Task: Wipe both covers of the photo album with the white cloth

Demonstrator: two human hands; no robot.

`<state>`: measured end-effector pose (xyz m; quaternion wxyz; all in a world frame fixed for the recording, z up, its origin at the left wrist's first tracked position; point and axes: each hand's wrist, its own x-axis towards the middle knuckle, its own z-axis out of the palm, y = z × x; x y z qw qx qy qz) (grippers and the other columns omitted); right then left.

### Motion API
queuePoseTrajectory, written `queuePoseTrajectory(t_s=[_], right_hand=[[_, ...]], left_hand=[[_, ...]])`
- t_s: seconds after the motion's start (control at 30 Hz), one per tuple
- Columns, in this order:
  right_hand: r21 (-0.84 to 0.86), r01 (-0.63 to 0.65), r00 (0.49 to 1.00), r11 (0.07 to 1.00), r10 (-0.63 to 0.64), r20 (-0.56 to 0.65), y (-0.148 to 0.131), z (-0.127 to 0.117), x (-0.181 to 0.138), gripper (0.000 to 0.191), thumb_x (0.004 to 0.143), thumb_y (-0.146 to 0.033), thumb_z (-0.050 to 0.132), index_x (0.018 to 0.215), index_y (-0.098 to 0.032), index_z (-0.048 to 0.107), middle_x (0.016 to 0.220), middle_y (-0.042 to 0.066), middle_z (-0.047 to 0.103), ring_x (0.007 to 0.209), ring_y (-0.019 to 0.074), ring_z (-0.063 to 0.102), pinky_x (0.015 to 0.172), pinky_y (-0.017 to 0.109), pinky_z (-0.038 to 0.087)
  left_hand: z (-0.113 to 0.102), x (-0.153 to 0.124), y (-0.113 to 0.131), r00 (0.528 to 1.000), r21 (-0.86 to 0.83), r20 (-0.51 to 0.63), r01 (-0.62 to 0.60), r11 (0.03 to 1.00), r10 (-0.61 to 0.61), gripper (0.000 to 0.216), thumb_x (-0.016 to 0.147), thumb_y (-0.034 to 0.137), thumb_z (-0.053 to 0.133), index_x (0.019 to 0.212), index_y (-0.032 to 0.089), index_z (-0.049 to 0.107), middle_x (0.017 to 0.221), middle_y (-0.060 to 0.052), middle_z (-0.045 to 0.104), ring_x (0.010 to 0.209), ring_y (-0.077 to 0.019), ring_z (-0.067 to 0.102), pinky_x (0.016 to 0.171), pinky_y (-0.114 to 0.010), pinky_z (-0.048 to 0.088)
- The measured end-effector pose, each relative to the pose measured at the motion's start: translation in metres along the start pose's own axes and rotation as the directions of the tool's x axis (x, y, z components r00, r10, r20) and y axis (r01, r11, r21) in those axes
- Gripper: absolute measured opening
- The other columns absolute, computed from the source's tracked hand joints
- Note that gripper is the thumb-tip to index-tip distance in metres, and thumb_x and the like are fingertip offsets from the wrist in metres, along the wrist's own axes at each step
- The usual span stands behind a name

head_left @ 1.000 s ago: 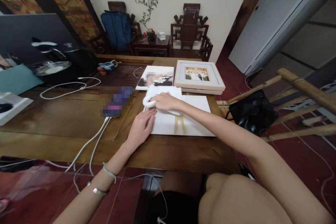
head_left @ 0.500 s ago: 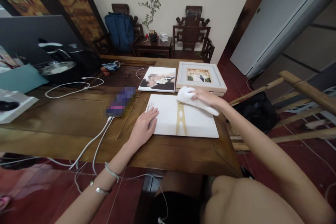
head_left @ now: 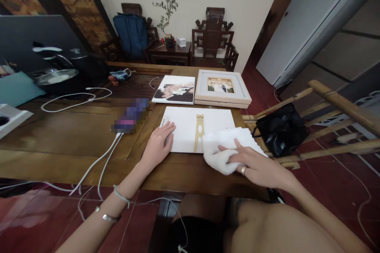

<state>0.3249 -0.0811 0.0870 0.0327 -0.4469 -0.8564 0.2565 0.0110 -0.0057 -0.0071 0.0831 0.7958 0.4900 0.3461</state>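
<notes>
A white rectangular panel (head_left: pixel 182 126) lies flat on the wooden table, with a gold-coloured, two-legged strip (head_left: pixel 200 120) on its middle and small print near its left edge. My left hand (head_left: pixel 158 140) rests on the panel's left edge, fingers stretched out and nothing held. A fluffy white cloth (head_left: pixel 219 146) covers the panel's near right corner and hangs past its front edge. My right hand (head_left: pixel 252 164) presses on this cloth, its fingers gripping a bunched fold. Behind the panel are a photo print (head_left: pixel 178 90) and a pale wooden picture frame (head_left: pixel 243 87).
A blurred phone-like object (head_left: pixel 130 116) with white cables (head_left: pixel 101 156) is left of the panel. Further left stand a kettle (head_left: pixel 89 65) and a teal box (head_left: pixel 22 87). A black bag (head_left: pixel 280 130) sits on a bamboo chair (head_left: pixel 329 97) at right.
My right hand has swept the cloth from the panel's far edge toward me, down to its near right corner. The cloth is now more spread out. My left hand stays put.
</notes>
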Motion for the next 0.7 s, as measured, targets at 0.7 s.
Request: queuePoseTrajectory(t_s=[0.7], right_hand=[[-0.046,-0.116,0.971,0.992,0.103,-0.214,0.031,-0.016,0.071,0.042,0.083,-0.014,0.036,0.111,-0.017,0.067,0.118,0.007,0.067,0.113,0.0278,0.055,0.103,0.046,0.034]], left_hand=[[-0.001,0.002,-0.003,1.0,-0.028,0.011,-0.012,1.0,0.013,0.033,0.089,0.023,0.044,0.117,0.015,0.061,0.126,-0.012,0.06,0.125,-0.0266,0.05,0.105,-0.053,0.039]])
